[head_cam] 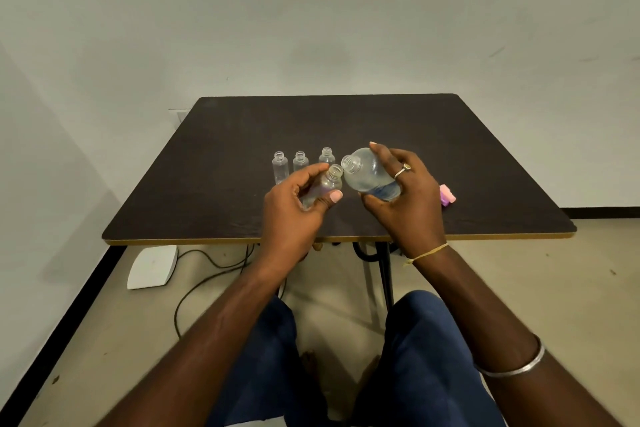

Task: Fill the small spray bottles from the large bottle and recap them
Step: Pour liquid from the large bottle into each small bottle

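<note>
Small spray bottles: four, all uncapped; one (323, 189) held in the left hand (294, 208), three (300, 162) standing in a row just beyond that grip. Large bottle (367, 172): one, held in the right hand (405, 198). Pink caps (447, 195): a cluster right of that grip, number unclear

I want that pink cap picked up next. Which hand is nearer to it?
Right. The right hand, holding the large bottle, is just beside the pink cap; the left hand is farther away.
</note>
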